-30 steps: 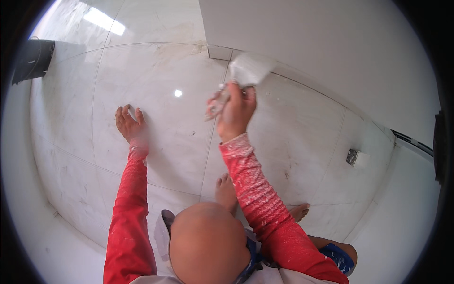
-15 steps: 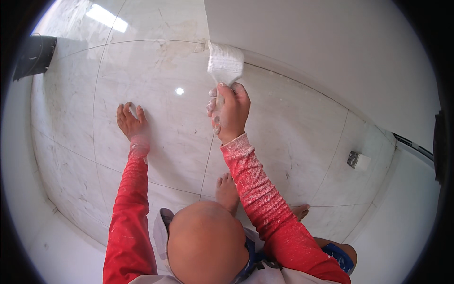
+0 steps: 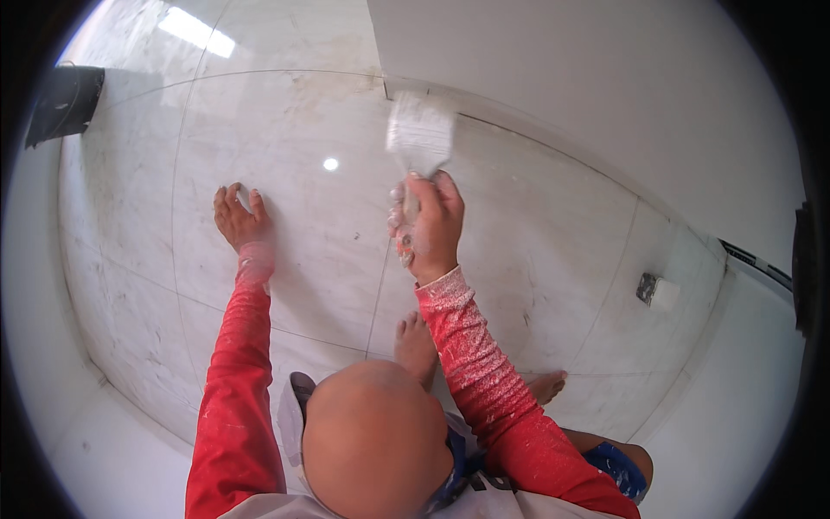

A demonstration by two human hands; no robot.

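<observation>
My right hand (image 3: 439,227) grips the handle of a wide flat paintbrush (image 3: 421,130), its bristles pointing away from me and coated in white. White smears cover the fingers and the cuff of the red sleeve. The brush head is slightly blurred and looks a little short of the foot of the white wall (image 3: 588,95). To the left, my left hand (image 3: 242,218) holds nothing, its fingers apart and curved over the pale tiled floor (image 3: 303,216). I cannot tell whether its fingertips touch the tiles.
A black bucket-like container (image 3: 67,105) is at the far left. On the right a small dark-and-white block (image 3: 657,291) lies on the tiles. My bare feet (image 3: 417,346) are close in front of me. A dark metal track (image 3: 756,263) runs along the right-hand wall.
My right hand has drawn the paintbrush back toward me and slightly right, off the near corner of the wall's foot. The left hand has hardly moved.
</observation>
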